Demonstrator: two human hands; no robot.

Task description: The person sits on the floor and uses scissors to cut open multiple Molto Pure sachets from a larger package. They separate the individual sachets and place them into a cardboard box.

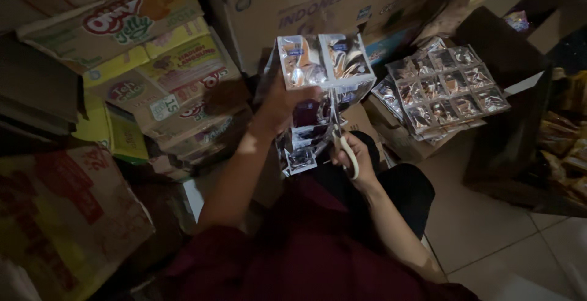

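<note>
silver sachet strip centre, silver sachet sheets right, colourful cartons stacked left, brown boxes behind.

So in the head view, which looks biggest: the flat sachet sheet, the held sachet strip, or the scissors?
1. Sachet sheet
2. Sachet strip, though it is nearer the camera, so these two are unsure
3. Scissors, clearly smallest

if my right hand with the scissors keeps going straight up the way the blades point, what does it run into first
Most likely the strip of silvery sachets that the left hand holds up. The right hand points the scissors upward, right under its two top packets. Depth is dim, so contact is hard to judge.
</note>
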